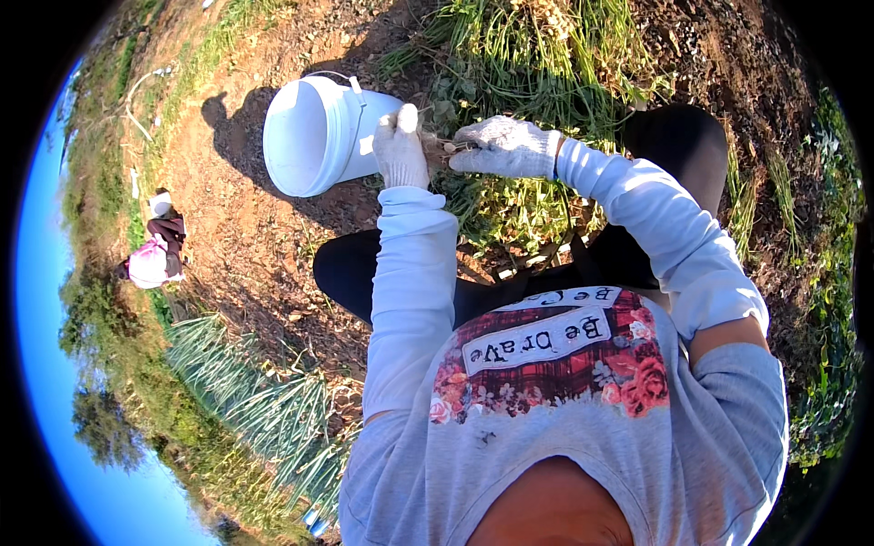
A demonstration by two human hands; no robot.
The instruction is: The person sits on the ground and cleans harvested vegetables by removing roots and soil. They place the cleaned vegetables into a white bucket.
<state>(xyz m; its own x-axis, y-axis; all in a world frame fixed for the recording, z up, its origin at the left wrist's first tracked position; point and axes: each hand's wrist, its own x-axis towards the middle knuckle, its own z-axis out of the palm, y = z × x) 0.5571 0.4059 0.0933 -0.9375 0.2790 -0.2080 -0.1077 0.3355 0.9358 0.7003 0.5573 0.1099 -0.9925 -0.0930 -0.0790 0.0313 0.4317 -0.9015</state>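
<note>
My left hand (401,147), in a pale knitted work glove, is curled in front of a white plastic bucket (297,136). Thin brown plant roots (431,140) come out at its right side, and its fingers appear closed on them. My right hand (509,145), gloved alike, reaches in from the right with thumb and fingers around small pale pods (449,147) on the roots. Whether these fingertips grip is unclear. Beneath both hands lies a heap of uprooted green plants (539,75), with pale clustered pods (554,17) at its top. The bucket's mouth shows a white inside.
My bent knees (683,150) frame the heap. Dry soil (225,198) with leaf litter stretches left. Another person (153,256) in pink is low to the ground farther off, beside a white container (160,203). Long-leaved green plants (273,403) grow at lower left.
</note>
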